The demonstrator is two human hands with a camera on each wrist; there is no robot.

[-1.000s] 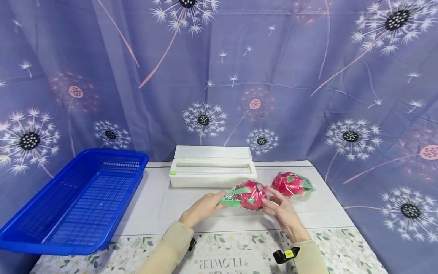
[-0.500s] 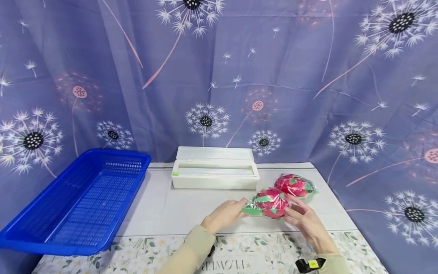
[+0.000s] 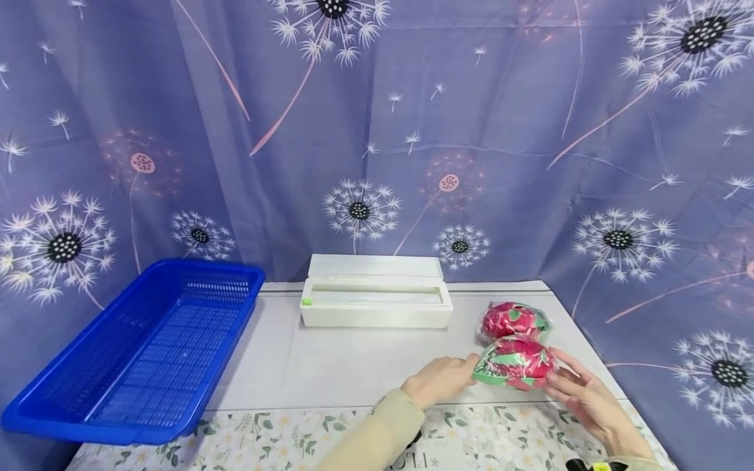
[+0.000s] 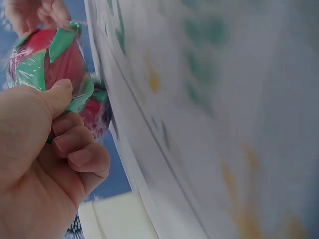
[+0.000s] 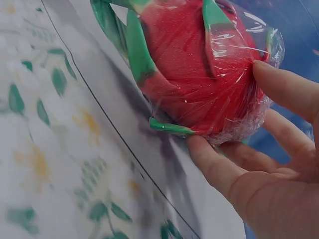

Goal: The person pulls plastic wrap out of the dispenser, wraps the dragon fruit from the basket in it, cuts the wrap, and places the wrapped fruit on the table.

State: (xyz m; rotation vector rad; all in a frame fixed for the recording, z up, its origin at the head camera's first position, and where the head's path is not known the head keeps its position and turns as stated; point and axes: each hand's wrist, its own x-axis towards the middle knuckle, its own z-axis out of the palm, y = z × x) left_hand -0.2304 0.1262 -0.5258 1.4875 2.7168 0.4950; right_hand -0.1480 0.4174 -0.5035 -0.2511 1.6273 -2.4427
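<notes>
A red dragon fruit with green scales (image 3: 514, 363), wrapped in clear film, is held between both hands over the right part of the table. My left hand (image 3: 442, 379) pinches its green tip between thumb and curled fingers, as the left wrist view shows. At the rounded red end, my right hand (image 3: 586, 399) grips with thumb and fingers; in the right wrist view the film (image 5: 249, 119) is bunched there. Just behind it lies a second wrapped dragon fruit (image 3: 509, 320), partly hidden by the first.
A white cling film box (image 3: 377, 317) with its lid (image 3: 376, 266) raised stands at the back middle. On the left is a large blue plastic basket (image 3: 126, 432). A floral cloth (image 3: 247, 438) covers the table's near part, and a dandelion-print curtain (image 3: 283, 216) hangs behind.
Both hands have carried the wrapped dragon fruit rightward and slightly nearer, from in front of the white box to in front of the second dragon fruit.
</notes>
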